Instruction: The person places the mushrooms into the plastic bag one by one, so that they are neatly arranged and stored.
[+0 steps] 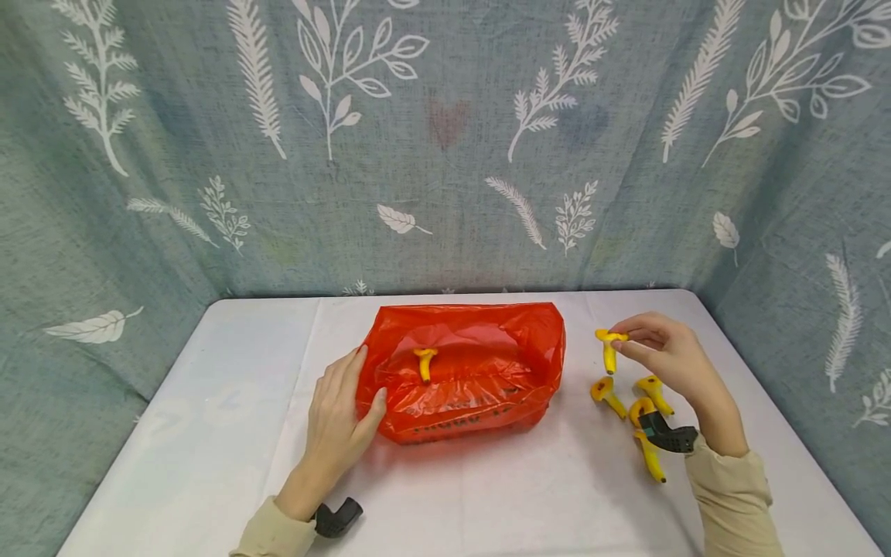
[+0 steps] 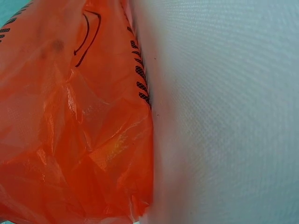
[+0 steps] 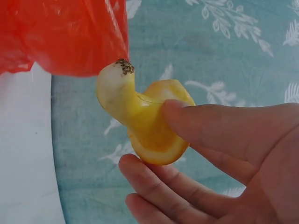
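My right hand (image 1: 671,352) pinches a yellow mushroom (image 1: 609,357) between thumb and fingers, above the right side of the table. In the right wrist view this mushroom (image 3: 135,112) shows a curved stem with a dark, speckled end, and the thumb presses on its cap. A red plastic bag (image 1: 473,410) lies with its mouth spread wide at the table's middle. Inside it is another yellow mushroom (image 1: 425,365). My left hand (image 1: 337,418) rests at the bag's left edge, fingers extended and thumb spread over the near rim. No fingers show in the left wrist view.
Several more yellow mushrooms (image 1: 651,458) lie below my right hand, partly covered by the black wrist camera (image 1: 668,435). A white cloth covers the table (image 1: 202,402). Behind and beside it hangs a grey-green curtain (image 1: 445,209) with white leaf prints.
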### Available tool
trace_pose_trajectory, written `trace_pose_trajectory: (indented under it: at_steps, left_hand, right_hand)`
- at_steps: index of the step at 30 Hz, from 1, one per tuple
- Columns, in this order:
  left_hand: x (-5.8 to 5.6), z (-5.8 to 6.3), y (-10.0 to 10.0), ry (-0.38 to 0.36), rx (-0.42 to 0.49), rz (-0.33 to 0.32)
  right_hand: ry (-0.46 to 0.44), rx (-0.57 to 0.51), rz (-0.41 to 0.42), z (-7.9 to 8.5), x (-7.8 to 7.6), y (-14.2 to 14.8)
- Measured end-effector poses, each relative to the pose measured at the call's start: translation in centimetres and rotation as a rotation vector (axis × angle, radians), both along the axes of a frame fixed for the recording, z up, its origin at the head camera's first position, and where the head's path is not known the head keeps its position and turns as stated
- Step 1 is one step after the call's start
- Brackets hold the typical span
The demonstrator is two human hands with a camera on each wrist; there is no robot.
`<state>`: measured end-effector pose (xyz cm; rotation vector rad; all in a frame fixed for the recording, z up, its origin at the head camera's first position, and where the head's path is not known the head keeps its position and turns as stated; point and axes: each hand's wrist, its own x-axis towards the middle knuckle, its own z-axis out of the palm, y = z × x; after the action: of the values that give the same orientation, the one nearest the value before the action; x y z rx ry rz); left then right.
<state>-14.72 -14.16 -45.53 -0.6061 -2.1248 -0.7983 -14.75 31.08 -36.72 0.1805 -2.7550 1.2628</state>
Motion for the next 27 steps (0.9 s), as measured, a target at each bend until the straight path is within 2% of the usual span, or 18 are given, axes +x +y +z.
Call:
trace_pose_trajectory:
  at_steps: [8,15,27]
  left_hand:
    - [0.1,0.0,-0.1,-0.028,-0.014,0.001]
    - [0.1,0.0,-0.2,-0.024,-0.009,0.001]
    - [0.0,0.1,0.1,0.007,0.010,0.000]
  right_hand:
    - [0.067,-0.011,0.022,0.3,0.3,-1.0]
    - [0.126,-0.038,0.042,0.7,0.6,-2.1]
    - [0.133,-0.119,0.035,1.0,0.7,-3.9]
